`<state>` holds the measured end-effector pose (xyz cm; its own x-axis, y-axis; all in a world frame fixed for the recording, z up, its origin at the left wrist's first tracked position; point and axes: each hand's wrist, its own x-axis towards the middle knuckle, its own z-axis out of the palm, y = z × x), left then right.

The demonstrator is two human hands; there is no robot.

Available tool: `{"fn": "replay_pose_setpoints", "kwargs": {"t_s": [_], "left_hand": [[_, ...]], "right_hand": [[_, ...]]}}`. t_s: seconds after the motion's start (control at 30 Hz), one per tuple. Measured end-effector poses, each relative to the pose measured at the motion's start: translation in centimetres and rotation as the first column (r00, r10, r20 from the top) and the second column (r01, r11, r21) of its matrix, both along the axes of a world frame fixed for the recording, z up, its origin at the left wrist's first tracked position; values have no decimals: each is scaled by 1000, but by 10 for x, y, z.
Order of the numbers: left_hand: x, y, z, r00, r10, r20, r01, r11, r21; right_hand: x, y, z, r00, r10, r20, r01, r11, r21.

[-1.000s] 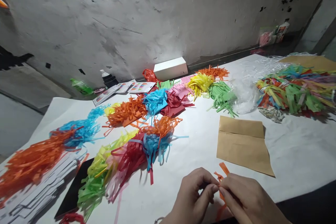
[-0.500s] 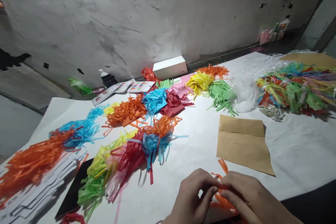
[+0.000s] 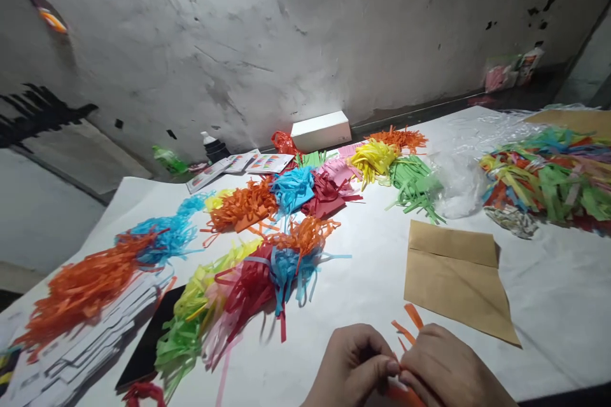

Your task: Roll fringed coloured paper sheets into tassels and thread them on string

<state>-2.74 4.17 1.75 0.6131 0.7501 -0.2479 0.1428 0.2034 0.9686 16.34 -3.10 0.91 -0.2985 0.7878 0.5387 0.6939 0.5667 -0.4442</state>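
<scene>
At the lower edge, my left hand [image 3: 356, 362] and my right hand [image 3: 446, 362] meet with fingertips pinched together. Orange paper strips [image 3: 413, 315] are caught between them, with loose ends poking out above the fingers and more orange below. Part of the strips is hidden behind my knuckles. Just beyond my right hand lies a folded brown paper piece [image 3: 453, 280] on the white-covered table. To the left of my hands sits a row of shredded paper bunches, among them dark red [image 3: 251, 286], blue [image 3: 289, 273] and green [image 3: 179, 346].
Farther back are more paper bunches, a white box [image 3: 321, 131] and printed packs [image 3: 270, 164]. A multicoloured tassel heap [image 3: 554, 178] lies at right beside clear plastic [image 3: 456, 184]. At left, a black flat object [image 3: 150, 337] borders cut white sheets [image 3: 105, 331]. A grey wall stands behind.
The view has swung, so the table things appear farther right and a little lower. My right hand has curled more over the orange strips, covering more of them.
</scene>
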Motion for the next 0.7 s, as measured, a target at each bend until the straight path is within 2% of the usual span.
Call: {"fn": "replay_pose_setpoints", "kwargs": {"t_s": [0.03,0.1,0.17,0.2,0.23,0.27,0.3,0.33,0.37,0.4,0.43,0.47,0.5,0.53,0.6,0.67,0.7], "left_hand": [[-4,0,-2,1000,7,-7,-7,1000,-16],[-15,1,-4,998,3,-60,1,999,53],[-26,7,0,992,37,-122,-3,963,269],[-33,14,5,986,101,-133,-32,896,442],[-39,23,13,974,196,-110,-84,772,631],[-46,33,23,953,299,-46,-143,581,801],[-53,46,35,920,389,46,-192,346,918],[-60,58,47,884,443,147,-218,113,969],[-67,71,58,855,467,226,-208,-91,974],[-73,83,67,835,478,273,-173,-242,955],[-78,94,71,832,480,278,-115,-341,933],[-83,103,72,839,493,233,-35,-377,925],[-87,110,67,845,513,148,56,-360,931],[-91,116,58,847,530,33,156,-308,938],[-99,122,31,809,551,-204,335,-148,931],[-109,123,-1,781,528,-333,424,-56,904],[-113,122,-16,798,501,-337,416,-52,908]], "right_hand": [[-1,2,-2,1000,-4,15,4,999,34],[-1,8,-5,999,-8,51,3,997,82],[1,14,-8,995,-36,91,18,980,196],[4,17,-10,992,-85,95,58,965,256],[6,19,-11,985,-149,83,117,947,301],[8,20,-13,973,-223,60,193,929,315],[9,21,-15,958,-286,31,262,910,321],[10,21,-17,943,-333,9,314,896,313],[10,21,-19,935,-353,0,335,888,315],[10,20,-21,936,-351,4,330,884,331],[9,20,-24,941,-339,14,312,881,355],[7,20,-28,948,-318,31,283,881,378],[7,20,-31,953,-297,54,255,888,383],[7,20,-35,955,-286,81,237,896,375],[12,20,-43,937,-311,159,234,897,375],[22,22,-50,872,-399,283,271,876,400],[28,23,-53,825,-454,337,302,858,415]]}}
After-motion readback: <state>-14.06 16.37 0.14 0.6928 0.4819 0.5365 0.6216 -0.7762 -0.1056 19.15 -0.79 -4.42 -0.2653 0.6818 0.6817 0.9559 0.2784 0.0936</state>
